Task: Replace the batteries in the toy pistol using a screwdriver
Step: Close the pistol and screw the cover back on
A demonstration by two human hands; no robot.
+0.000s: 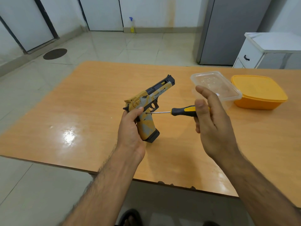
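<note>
Above the orange-brown counter (91,88), the left hand (130,128) grips the toy pistol (149,106) by its handle, fingers curled round the back of the grip and thumb pressed on the side near the trigger guard. The pistol is yellow, grey and black, held up off the counter with its barrel tilted up and away to the right. The right hand (210,118) holds the screwdriver (182,111) by its black-and-yellow handle, pinched between thumb and fingers, the index finger raised and loose. The thin metal shaft lies level, and its tip touches the side of the pistol's grip. On the counter to the right, a clear plastic container (215,86) sits just beside a closed orange container (259,93).
</note>
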